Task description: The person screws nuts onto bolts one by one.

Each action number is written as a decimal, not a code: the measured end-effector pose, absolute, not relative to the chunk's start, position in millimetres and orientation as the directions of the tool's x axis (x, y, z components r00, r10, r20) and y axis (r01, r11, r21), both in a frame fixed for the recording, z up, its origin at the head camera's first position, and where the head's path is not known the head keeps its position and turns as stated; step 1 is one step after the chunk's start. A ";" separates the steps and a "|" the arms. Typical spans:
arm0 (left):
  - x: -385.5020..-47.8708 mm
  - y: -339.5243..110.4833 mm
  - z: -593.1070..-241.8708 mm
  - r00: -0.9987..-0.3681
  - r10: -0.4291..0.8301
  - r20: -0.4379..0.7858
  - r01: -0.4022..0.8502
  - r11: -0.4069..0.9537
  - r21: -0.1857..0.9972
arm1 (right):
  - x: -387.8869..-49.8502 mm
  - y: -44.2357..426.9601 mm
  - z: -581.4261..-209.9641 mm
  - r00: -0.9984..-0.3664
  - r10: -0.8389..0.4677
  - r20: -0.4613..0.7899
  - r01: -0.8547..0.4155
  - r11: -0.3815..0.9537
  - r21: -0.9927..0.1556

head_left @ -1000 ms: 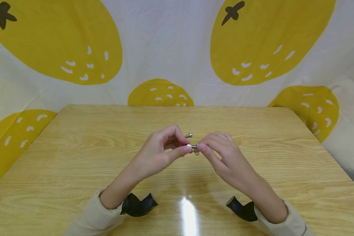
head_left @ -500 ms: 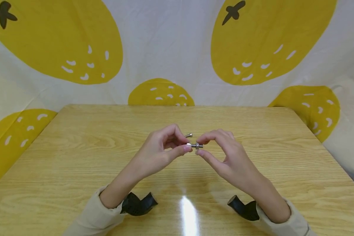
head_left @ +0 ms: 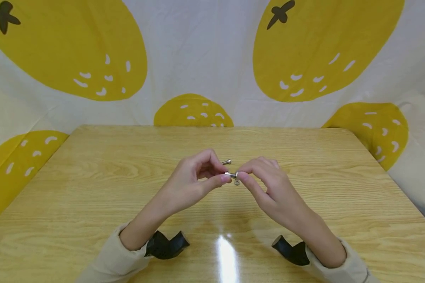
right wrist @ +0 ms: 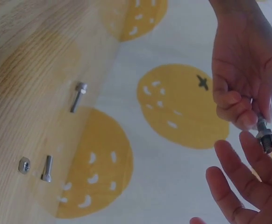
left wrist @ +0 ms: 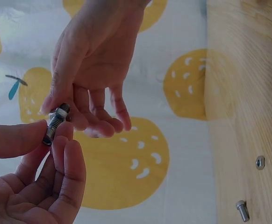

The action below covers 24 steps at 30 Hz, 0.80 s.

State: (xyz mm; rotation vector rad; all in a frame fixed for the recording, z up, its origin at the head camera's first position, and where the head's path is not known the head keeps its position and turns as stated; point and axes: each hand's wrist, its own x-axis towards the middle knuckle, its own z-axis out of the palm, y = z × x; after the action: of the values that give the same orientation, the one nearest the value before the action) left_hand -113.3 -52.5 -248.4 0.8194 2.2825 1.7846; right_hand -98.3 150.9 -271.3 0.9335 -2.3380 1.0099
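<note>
Between thumb and fingers, my left hand [head_left: 189,184] pinches the head end of a metal bolt [left wrist: 55,125], which lies roughly level in the head view. A hex nut [right wrist: 265,134] sits around the threaded shaft near its far end. The thumb and index finger of my right hand [head_left: 272,186] pinch at this nut and cover the bolt's tip in the head view. In the right wrist view, the tip shows past the nut, and the other fingers of my right hand [right wrist: 248,186] are spread and loosely bent.
On the wooden table [head_left: 109,169] lie a loose nut [right wrist: 25,165], a bolt [right wrist: 47,169] beside it and another bolt [right wrist: 79,96] farther off. A white cloth with yellow shapes [head_left: 194,112] hangs behind the table. Black mounts [head_left: 167,245] are at both wrists.
My right thumb and index finger were apart above and below the nut half a second ago; now they are closer together, over the bolt's tip. My left hand has stayed in place.
</note>
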 end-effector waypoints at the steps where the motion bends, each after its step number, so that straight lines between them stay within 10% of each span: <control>1: -113.3 -52.5 -248.4 -0.844 0.488 0.222 0.333 0.153 0.930 | -98.5 150.9 -271.3 -0.683 -0.412 0.603 -0.721 0.512 -0.467; 24: -114.4 -53.0 -248.6 -0.841 0.487 0.236 0.345 0.145 0.927 | -96.0 151.8 -269.7 -0.681 -0.421 0.599 -0.725 0.501 -0.472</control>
State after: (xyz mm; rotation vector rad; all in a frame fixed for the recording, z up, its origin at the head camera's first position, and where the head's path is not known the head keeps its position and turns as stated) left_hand -114.4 -53.0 -248.6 0.8349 2.2827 1.7944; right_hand -96.0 151.8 -269.7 0.9486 -2.3403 1.0153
